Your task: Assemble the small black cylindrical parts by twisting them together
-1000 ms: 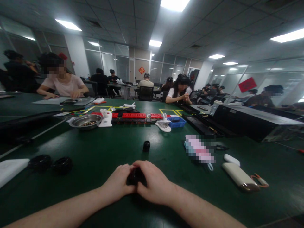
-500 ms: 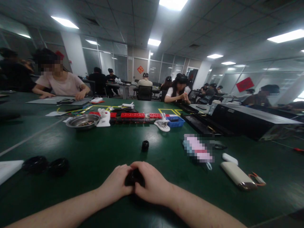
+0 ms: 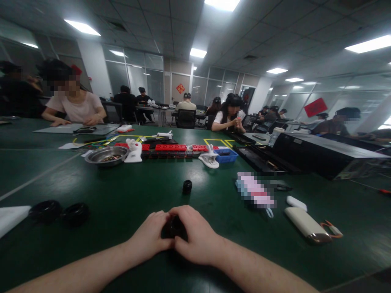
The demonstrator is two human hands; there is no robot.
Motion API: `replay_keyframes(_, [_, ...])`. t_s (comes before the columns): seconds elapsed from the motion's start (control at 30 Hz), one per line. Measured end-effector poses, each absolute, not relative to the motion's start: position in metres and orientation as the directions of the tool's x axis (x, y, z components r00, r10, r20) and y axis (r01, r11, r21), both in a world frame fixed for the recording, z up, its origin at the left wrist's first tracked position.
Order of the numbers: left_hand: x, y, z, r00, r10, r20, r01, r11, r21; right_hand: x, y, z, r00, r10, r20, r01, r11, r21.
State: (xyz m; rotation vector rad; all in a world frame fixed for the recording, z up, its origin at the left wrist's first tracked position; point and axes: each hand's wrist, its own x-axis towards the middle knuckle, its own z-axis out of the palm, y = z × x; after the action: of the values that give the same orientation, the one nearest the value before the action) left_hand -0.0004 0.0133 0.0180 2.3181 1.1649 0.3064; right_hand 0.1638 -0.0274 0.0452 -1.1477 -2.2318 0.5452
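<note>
Both hands, left hand (image 3: 152, 237) and right hand (image 3: 195, 236), clamp a small black part (image 3: 172, 228); it appears rigid, light; grip its sides.

both hands (image 3: 174, 236) clasping small black part (image 3: 173, 228), green table (image 3: 128, 191)

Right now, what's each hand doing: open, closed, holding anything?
Left hand: closed around the small black round part, from its left.
Right hand: closed on the same part, from its right.
</note>
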Motion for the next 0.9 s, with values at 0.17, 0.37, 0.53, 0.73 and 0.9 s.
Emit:
replay_keyframes(0.17, [-0.003, 0.017, 0.009, 0.631, 0.776, -0.001, 0.654, -0.531, 0.539, 0.164, -0.025, 0.044, -0.337, 0.877, 0.342, 0.696, 0.477, -0.538])
replay_keyframes(0.37, [-0.001, 0.017, 0.008, 0.618, 0.786, 0.003, 0.679, -0.536, 0.501, 0.162, -0.020, 0.040, -0.371, 0.881, 0.294, 0.757, 0.471, -0.453])
replay_keyframes(0.53, [0.001, 0.015, 0.013, 0.609, 0.793, -0.026, 0.680, -0.505, 0.531, 0.165, -0.025, 0.048, -0.524, 0.787, 0.326, 0.592, 0.612, -0.525])
replay_keyframes(0.73, [0.001, 0.018, 0.015, 0.609, 0.791, -0.064, 0.672, -0.471, 0.572, 0.163, -0.026, 0.044, -0.388, 0.862, 0.327, 0.661, 0.507, -0.553])
replay_keyframes(0.9, [0.002, 0.017, 0.013, 0.603, 0.795, -0.057, 0.674, -0.470, 0.570, 0.164, -0.019, 0.035, -0.524, 0.777, 0.349, 0.613, 0.629, -0.478])
